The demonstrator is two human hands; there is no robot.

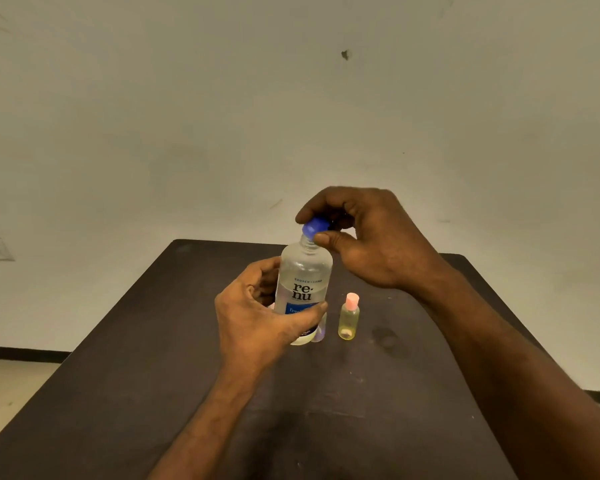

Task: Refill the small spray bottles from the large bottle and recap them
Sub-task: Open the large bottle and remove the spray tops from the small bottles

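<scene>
**Both hands on the large bottle**

The left hand (257,313) wraps its fingers and thumb round the lower body of the large bottle (303,278), upright over the dark tabletop (153,358). The right hand (368,237) pinches the blue cap (314,228) at its neck; the cap sits tilted. The bottle is clear, with a blue-and-white label. Just beside it to the right stands a small yellowish bottle (349,322) with a pink cap; another small bottle (320,332) shows partly behind.

One head-worn wide-angle camera looks forward and down, close above the dark table (153,358), facing a bare wall (291,98) behind it.
</scene>
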